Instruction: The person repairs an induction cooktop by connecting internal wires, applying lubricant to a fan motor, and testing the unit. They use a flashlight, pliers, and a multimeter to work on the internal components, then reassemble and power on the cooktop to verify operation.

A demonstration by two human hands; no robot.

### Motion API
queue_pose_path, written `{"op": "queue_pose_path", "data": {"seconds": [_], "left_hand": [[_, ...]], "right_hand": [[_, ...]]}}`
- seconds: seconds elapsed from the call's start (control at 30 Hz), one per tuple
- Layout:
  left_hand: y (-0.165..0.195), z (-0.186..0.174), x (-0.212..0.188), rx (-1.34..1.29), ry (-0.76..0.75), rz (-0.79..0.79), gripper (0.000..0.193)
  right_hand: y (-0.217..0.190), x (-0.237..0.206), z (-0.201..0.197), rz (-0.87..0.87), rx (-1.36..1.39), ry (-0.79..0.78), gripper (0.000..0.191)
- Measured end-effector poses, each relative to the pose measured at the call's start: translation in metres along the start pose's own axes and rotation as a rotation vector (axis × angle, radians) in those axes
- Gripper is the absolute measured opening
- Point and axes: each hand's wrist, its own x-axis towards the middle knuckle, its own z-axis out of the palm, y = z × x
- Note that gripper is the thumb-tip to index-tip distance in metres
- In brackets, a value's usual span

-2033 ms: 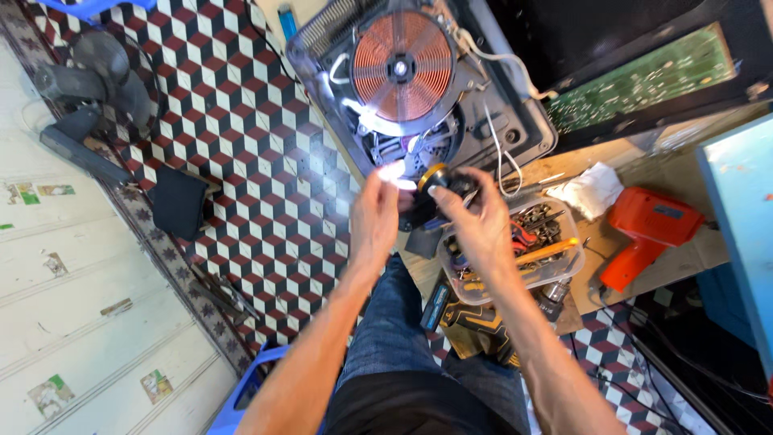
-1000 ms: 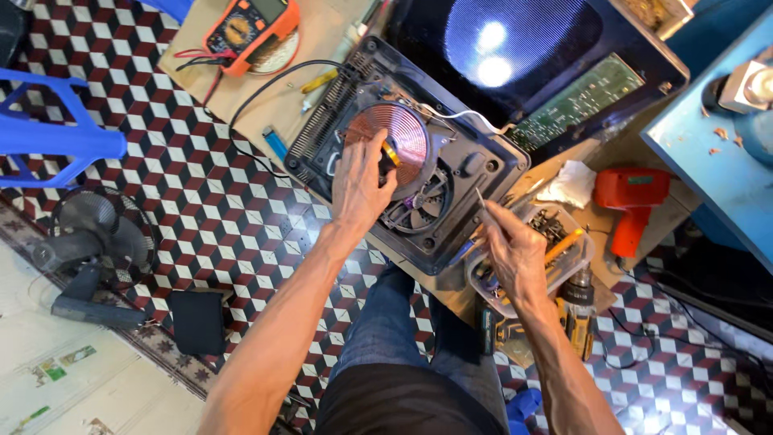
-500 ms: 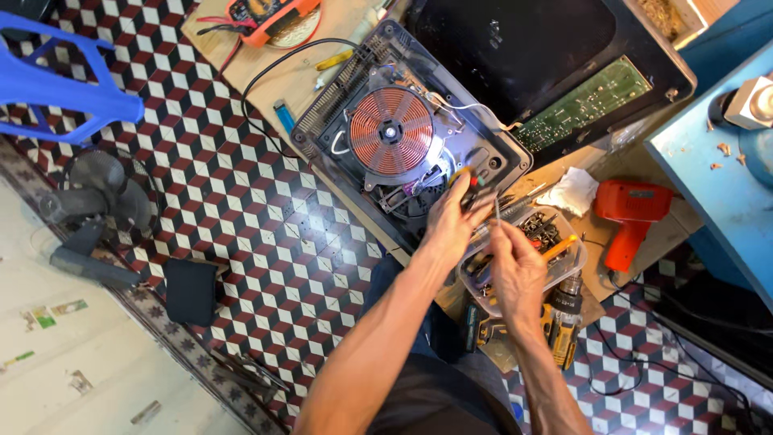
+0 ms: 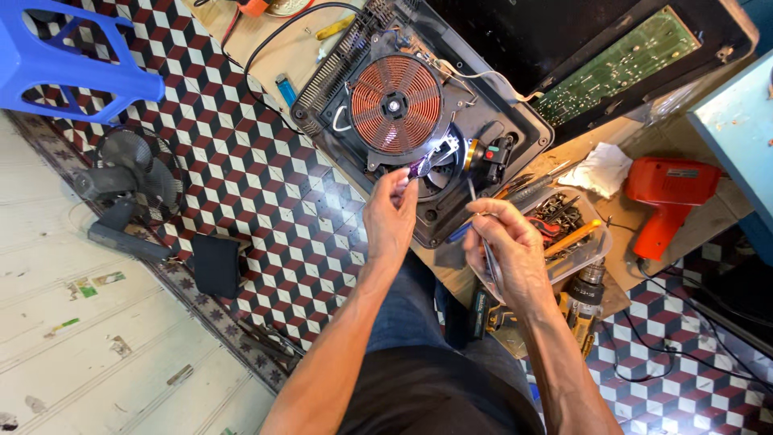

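Left hand [image 4: 390,217] is pinching a small part at the opened cooker's [image 4: 419,121] near edge, right hand [image 4: 507,250] is gripping a thin tool [image 4: 489,259] lying along the palm, hands apart.

Glare blurs the small part pinched in the left fingers [image 4: 400,179]; the blue plastic stool [image 4: 76,60] is cut off at the top edge.

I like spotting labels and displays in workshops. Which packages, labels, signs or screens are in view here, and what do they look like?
Label on red drill: small pale rectangle on its side, right of the bench.
Sticker scraps: greenish-white bits on the pale floor, lower left.
No packages, signs or lit screens clearly show.
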Motion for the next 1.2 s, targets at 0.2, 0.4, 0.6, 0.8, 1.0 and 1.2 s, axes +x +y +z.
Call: {"op": "queue_pose_path", "data": {"seconds": [0.2, 0.4, 0.6, 0.8, 1.0, 1.2], "left_hand": [[0.004, -0.002, 0.023, 0.249, -0.096, 0.182, 0.032], [0.0, 0.002, 0.028, 0.181, -0.085, 0.115, 0.018], [-0.001, -0.002, 0.031, 0.169, -0.088, 0.136, 0.009], [0.008, -0.007, 0.028, 0.193, -0.118, 0.185, 0.018], [0.009, -0.007, 0.029, 0.188, -0.124, 0.182, 0.01], [0.001, -0.007, 0.034, 0.189, -0.125, 0.133, 0.009]], "right_hand": [[0.004, 0.007, 0.009, 0.002, 0.126, -0.023, 0.029], [0.029, 0.018, 0.014, -0.219, -0.389, 0.206, 0.035], [0.061, 0.046, 0.018, -0.421, -0.498, 0.298, 0.03], [0.09, 0.055, 0.025, -0.441, -0.394, 0.343, 0.023], [0.103, 0.056, 0.028, -0.543, -0.379, 0.379, 0.022], [0.11, 0.065, 0.03, -0.56, -0.374, 0.443, 0.02]]}}
